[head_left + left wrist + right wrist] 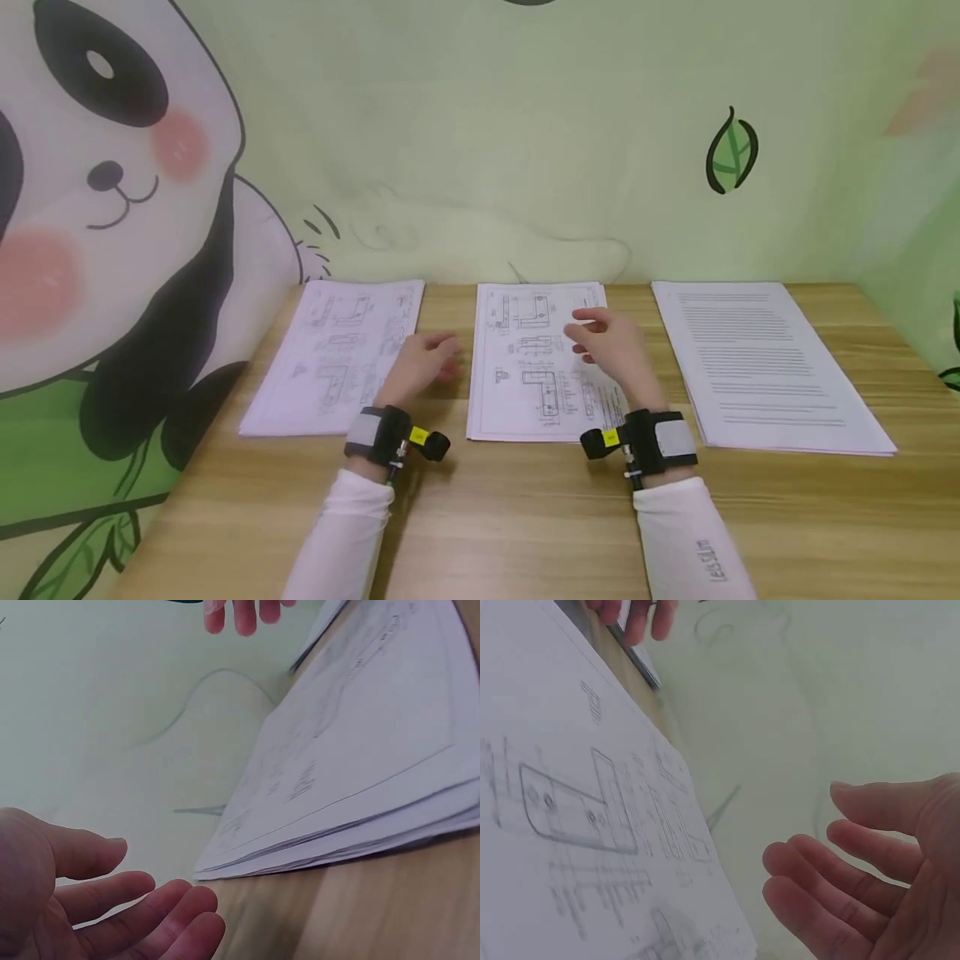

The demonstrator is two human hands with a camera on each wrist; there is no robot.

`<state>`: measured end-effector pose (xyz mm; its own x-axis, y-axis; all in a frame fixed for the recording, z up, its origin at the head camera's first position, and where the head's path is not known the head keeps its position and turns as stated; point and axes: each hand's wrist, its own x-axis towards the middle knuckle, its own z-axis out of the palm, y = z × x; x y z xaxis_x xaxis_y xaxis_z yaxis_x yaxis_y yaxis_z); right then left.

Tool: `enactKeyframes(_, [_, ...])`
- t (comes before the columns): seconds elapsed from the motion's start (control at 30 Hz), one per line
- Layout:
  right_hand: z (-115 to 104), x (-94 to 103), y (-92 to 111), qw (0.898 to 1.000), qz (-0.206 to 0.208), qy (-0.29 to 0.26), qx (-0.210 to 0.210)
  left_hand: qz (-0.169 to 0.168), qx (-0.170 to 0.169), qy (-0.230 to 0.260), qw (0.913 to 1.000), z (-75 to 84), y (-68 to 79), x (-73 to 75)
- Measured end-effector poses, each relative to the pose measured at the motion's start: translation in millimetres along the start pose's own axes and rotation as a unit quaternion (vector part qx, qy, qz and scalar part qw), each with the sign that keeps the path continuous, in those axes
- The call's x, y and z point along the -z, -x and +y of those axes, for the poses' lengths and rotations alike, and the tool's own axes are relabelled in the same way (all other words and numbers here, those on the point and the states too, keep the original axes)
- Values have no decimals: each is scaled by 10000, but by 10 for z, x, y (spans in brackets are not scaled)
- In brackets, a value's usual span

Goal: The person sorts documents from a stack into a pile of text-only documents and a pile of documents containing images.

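Observation:
The middle paper stack (510,417), printed with technical drawings, lies on the table between the two hands. In the head view my left hand (422,363) hovers over the gap between this stack and the left stack of drawings (300,400). Its fingers are loosely bent and hold nothing, as the left wrist view also shows. Above the right side of the middle stack is my right hand (613,343), fingers relaxed and apart, with nothing in them. In the left wrist view, the loose sheet edges of the middle stack (352,802) show.
A stack of text pages (765,367) lies on the right of the wooden table (510,533). Behind the table hangs a pale green backdrop (465,150) with a printed panda (112,175) at the left. Each wrist wears a strap with a small camera.

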<state>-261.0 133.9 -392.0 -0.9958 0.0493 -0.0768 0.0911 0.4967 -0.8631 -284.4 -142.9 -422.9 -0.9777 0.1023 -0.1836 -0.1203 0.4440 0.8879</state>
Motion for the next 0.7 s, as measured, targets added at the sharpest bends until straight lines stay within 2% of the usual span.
enactKeyframes(0.1, [-94, -142, 21, 9998, -88, -52, 185, -32, -133, 110, 9998, 25, 39, 125])
enactKeyframes(0.27, [-193, -386, 32, 9984, -298, -262, 396, 107, -106, 64, 9999, -40, 96, 408])
enactKeyframes(0.53, [-311, -747, 21, 9968, -490, -468, 435, 425, 456, -375, 9974, -269, 155, 901])
enactKeyframes(0.7, [-363, -963, 46, 9953, -596, -583, 502, 756, 502, -628, 9939, -379, 223, 1170])
